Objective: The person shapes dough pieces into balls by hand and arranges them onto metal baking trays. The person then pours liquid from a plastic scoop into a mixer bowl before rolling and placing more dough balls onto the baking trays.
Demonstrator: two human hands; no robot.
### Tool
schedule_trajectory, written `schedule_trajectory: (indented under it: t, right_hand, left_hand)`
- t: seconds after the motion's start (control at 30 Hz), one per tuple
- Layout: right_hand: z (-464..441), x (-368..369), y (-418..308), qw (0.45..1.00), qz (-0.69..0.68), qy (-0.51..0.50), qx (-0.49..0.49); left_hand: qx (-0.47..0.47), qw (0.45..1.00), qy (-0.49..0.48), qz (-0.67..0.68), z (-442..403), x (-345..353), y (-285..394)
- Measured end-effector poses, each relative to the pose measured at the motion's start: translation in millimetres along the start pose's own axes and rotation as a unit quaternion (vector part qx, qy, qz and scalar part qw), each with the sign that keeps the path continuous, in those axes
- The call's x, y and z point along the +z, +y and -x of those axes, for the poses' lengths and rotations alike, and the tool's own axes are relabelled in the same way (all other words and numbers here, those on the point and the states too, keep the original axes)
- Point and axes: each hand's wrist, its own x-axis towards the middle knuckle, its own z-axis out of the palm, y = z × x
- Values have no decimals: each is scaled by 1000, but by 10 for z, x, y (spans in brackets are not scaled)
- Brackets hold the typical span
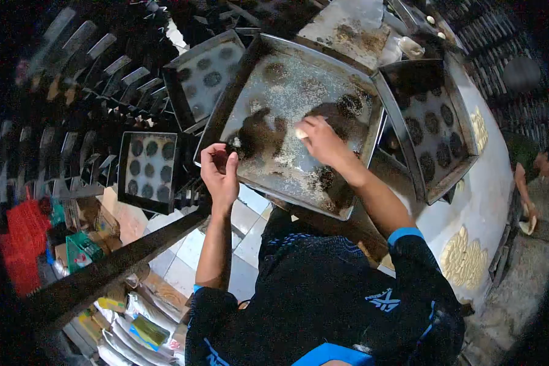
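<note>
A large metal tray (287, 85) with dark round marks and scattered pale seeds lies tilted before me. Over its middle is my right hand (322, 141), fingers closed round a small pale piece of dough (301, 133). My left hand (221, 174) is at the tray's lower left corner, thumb and fingers apart and curved. A small white bit (236, 141) shows just beyond its fingertips. Nothing can be made out between the left fingers.
More marked trays stand at the left (148, 166), upper left (202, 78) and right (433, 131). Rows of dough pieces (463, 259) lie on the pale table (470, 210) at right. A dark bar (122, 262) crosses the lower left. Another person's arm (523, 192) shows at far right.
</note>
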Motion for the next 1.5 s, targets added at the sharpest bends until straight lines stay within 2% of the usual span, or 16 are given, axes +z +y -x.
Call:
schedule_trajectory:
  t: [0.1,0.13,0.17,0.27,0.4,0.53,0.67,0.73,0.93,1.03,1.2,1.3,1.4,1.43,1.47,1.5]
  right_hand:
    - [-24,-26,51,994,92,-35,-46]
    - [24,-107,59,994,-84,-30,58]
    - [63,-219,78,953,-258,-15,159]
    - [241,-695,51,673,-685,46,275]
    - [665,-1193,67,640,-726,100,230]
    - [1163,-1585,69,797,-488,234,266]
    - [1595,-2006,722,782,-352,389,337]
    - [1654,-2086,1059,857,-117,337,372]
    - [1425,-1906,1565,951,46,151,264]
    - [1579,-1883,1409,953,138,188,193]
    - [2385,-2020,597,870,167,402,230]
    - [3420,-1727,324,861,112,377,324]
    - [4558,-1569,212,801,191,410,393]
    - [4924,-1537,217,758,137,456,445]
    - [5288,-1495,238,709,80,501,490]
    - [5605,-1401,286,688,101,518,498]
  left_hand:
    - [98,989,-13,-109,-64,63,-23]
    - [125,981,-22,-145,-66,78,-43]
    - [131,971,-47,-197,-68,77,29]
    - [206,941,-60,-263,-56,164,-10]
    - [170,942,-108,-267,-37,156,-150]
    - [156,934,-133,-293,-20,138,-197]
    - [129,935,-139,-300,-9,183,-125]
    - [138,929,-139,-314,-3,147,-169]
    - [163,931,-117,-306,30,249,-1]
    - [50,951,-169,-253,-17,222,42]
    - [110,948,-151,-256,-187,131,-77]
    - [34,967,-218,-128,32,848,165]
    - [249,890,-379,-52,905,1965,886]
    - [275,797,-537,-40,1167,2284,1336]
    - [297,762,-572,67,1587,2604,1432]
    - [323,653,-685,-17,1934,2962,1831]
